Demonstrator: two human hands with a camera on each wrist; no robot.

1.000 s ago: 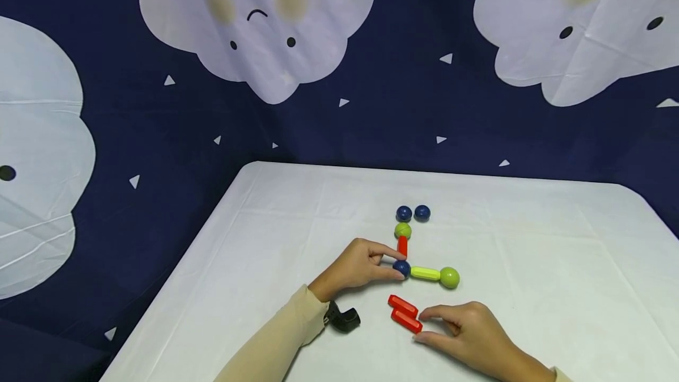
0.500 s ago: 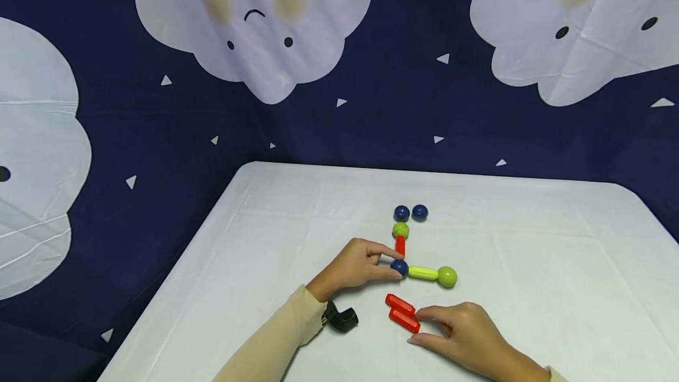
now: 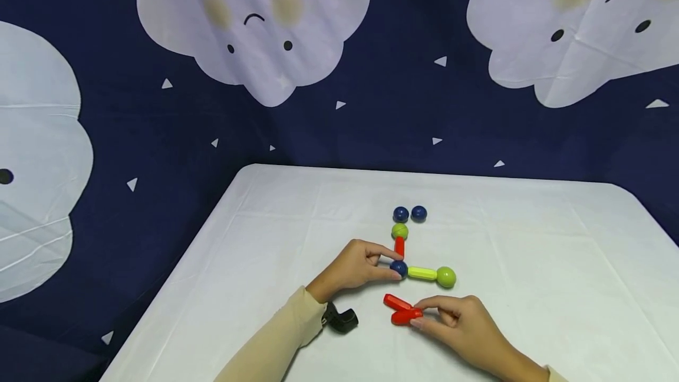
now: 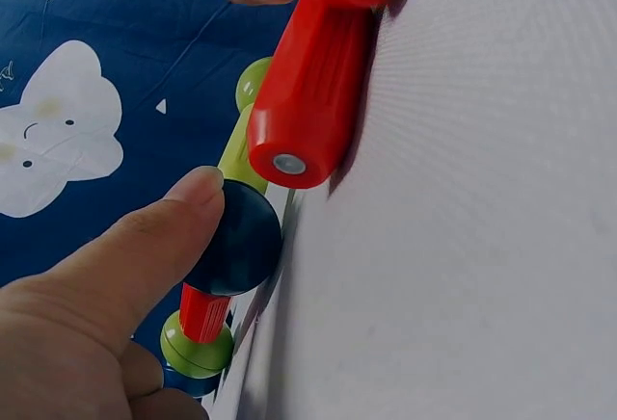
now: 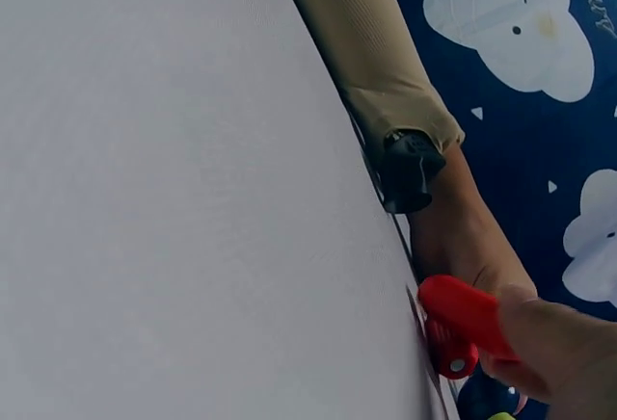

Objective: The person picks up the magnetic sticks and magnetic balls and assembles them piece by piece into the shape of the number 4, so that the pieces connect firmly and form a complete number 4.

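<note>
In the head view, my left hand pinches a blue ball between thumb and forefinger. From that ball a red magnetic stick runs back to a green ball. A yellow-green stick extends right to a second green ball. Nearer the front, my right hand pinches one end of a loose red magnetic stick. Another loose red stick lies just behind it, their right ends meeting. The left wrist view shows a round metal tip on this lying stick.
Two more blue balls, one at the left and one at the right, sit behind the far green ball. A black wrist camera sticks out beneath the left sleeve. A dark blue cloud-print cloth hangs behind the white table.
My right thumb and forefinger have closed on the nearer red stick and turned it away from lying parallel to the other one. The left hand stays at the blue ball.
</note>
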